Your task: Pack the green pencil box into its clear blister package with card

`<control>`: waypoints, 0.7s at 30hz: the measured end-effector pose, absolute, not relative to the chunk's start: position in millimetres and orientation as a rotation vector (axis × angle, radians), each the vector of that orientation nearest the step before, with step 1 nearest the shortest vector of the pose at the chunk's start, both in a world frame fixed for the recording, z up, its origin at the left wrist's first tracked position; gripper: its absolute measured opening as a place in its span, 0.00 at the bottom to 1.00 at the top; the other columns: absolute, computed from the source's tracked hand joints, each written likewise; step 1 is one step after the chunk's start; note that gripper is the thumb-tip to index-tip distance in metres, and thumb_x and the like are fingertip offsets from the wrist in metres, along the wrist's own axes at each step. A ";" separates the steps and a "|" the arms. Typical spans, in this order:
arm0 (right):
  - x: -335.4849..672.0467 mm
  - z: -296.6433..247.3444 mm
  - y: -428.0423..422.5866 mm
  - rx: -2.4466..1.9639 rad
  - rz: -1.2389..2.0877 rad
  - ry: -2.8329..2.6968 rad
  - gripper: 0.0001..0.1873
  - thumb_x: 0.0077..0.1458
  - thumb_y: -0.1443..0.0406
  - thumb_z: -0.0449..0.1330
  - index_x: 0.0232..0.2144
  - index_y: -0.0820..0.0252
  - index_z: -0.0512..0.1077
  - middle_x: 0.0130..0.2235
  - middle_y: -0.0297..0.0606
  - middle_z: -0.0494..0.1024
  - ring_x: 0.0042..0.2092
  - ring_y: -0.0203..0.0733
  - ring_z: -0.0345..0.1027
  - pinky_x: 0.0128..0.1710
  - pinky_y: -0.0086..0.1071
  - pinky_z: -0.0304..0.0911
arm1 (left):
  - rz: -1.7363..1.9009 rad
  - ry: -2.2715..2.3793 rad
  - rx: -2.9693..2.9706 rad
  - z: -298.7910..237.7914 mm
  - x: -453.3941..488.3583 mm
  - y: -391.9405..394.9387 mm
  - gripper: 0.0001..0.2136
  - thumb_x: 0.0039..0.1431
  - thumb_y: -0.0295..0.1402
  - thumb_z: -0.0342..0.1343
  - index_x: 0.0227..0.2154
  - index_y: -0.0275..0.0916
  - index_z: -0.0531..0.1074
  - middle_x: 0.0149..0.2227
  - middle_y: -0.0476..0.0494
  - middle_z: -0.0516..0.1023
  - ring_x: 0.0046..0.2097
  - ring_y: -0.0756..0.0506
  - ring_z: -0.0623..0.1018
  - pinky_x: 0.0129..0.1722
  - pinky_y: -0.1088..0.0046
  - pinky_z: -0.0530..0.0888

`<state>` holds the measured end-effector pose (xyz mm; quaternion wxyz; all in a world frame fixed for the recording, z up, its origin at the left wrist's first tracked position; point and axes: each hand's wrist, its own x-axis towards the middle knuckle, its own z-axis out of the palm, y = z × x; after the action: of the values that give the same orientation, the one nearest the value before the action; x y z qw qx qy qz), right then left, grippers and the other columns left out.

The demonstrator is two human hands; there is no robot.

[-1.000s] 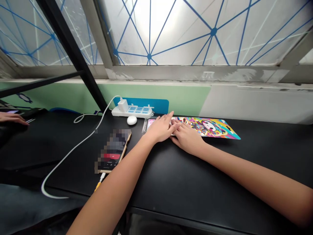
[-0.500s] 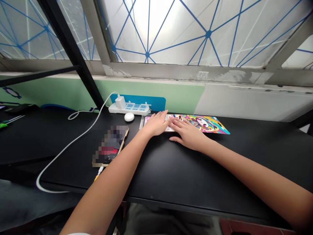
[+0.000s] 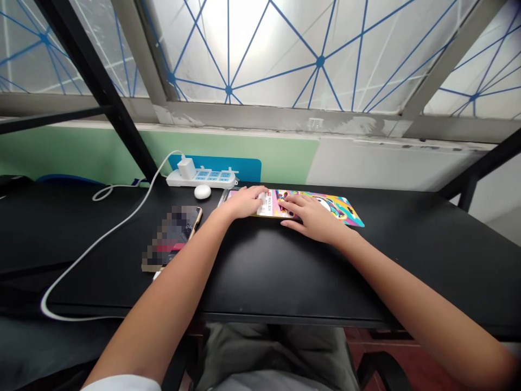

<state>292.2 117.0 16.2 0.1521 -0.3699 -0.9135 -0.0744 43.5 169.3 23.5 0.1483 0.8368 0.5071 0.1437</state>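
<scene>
A flat, brightly printed pencil box [image 3: 344,207] with a cartoon figure lies along the back of the desk. Its white label reads "PENCIL BOX". My left hand [image 3: 245,202] rests on its left part, fingers stretched out and covering some of that end. Over the middle of the box lies my right hand [image 3: 315,220], fingers spread and thumb toward the front edge. Neither hand is wrapped round it. A gap between the hands shows the label.
A white power strip [image 3: 203,178] with a plugged-in charger stands against the wall. Before it sits a small white rounded case [image 3: 202,191]. A partly blurred phone [image 3: 173,236] lies left of my left forearm. A white cable [image 3: 106,228] loops across the black desk [image 3: 260,271].
My hands have moved apart, with the left sliding left, so the white label now shows between them. The whole view has shifted a little to the right.
</scene>
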 end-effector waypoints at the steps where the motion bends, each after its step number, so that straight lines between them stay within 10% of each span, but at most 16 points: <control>1: 290.2 15.0 117.3 -1.060 -0.237 -2.631 0.29 0.65 0.52 0.53 0.63 0.57 0.64 0.61 0.49 0.70 0.62 0.57 0.62 0.60 0.53 0.59 | 0.435 1.459 2.343 24.8 41.6 168.4 0.24 0.60 0.34 0.45 0.60 0.51 0.66 0.63 0.51 0.70 0.60 0.40 0.71 0.59 0.63 0.69; 13: 292.8 10.9 116.0 -1.138 -0.265 -2.674 0.35 0.64 0.50 0.54 0.68 0.57 0.56 0.68 0.51 0.60 0.67 0.60 0.55 0.62 0.58 0.56 | 0.598 1.295 2.281 27.1 33.0 163.1 0.28 0.62 0.30 0.47 0.66 0.44 0.56 0.66 0.46 0.65 0.58 0.42 0.74 0.56 0.67 0.72; 21: 266.1 5.4 128.8 -1.010 -0.285 -2.700 0.35 0.65 0.50 0.54 0.68 0.59 0.56 0.68 0.52 0.60 0.68 0.60 0.51 0.63 0.58 0.52 | 0.549 1.434 2.401 21.4 41.5 163.8 0.32 0.63 0.44 0.51 0.67 0.38 0.54 0.71 0.37 0.54 0.71 0.40 0.54 0.67 0.62 0.57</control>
<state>266.1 128.8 5.4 0.1223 -0.3461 -0.9251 -0.0977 41.5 163.8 21.4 0.1455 0.8335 0.4979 0.1906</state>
